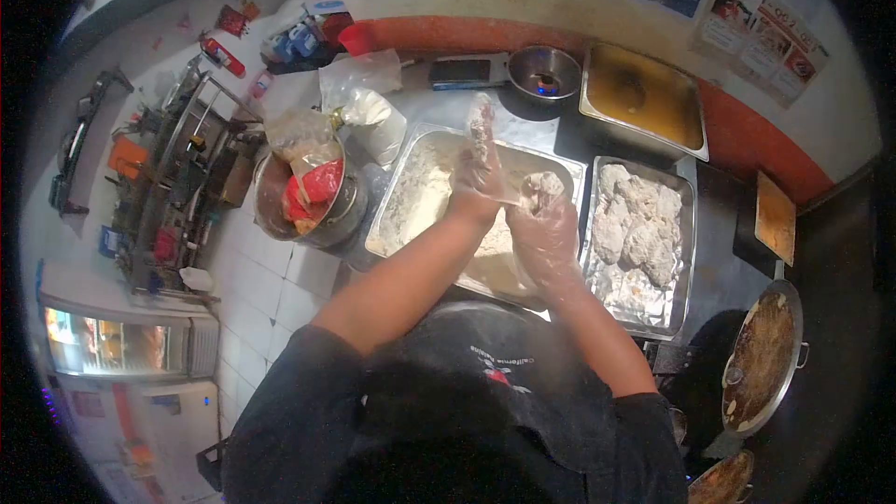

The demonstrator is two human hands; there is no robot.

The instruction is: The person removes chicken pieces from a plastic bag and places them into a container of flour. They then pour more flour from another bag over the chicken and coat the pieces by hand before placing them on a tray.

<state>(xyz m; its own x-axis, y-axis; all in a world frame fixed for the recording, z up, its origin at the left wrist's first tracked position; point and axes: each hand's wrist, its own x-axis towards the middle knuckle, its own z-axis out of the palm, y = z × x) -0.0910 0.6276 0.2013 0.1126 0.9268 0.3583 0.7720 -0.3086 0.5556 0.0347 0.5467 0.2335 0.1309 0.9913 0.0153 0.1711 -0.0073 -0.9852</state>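
Note:
My left hand (478, 168), in a clear plastic glove coated with flour, is held up over the flour tray with its fingers stretched out. Close beside it my right hand (544, 224), also gloved and with floury fingers, is closed. A thin stretched piece of the plastic glove (505, 199) runs from my left wrist to the right hand's grip. Below both hands lies the metal tray of flour (411, 189). Just to the right, a foil-lined tray (653, 317) holds several flour-coated pieces (642, 229), which look like breaded chicken.
Yellowish liquid fills a deep pan (644, 98) at the back right, beside a metal bowl (544, 73). A bag of white powder (375, 126) and a pot with red and clear bags (350, 194) stand left. A wide pan of dark oil (763, 364) sits at far right.

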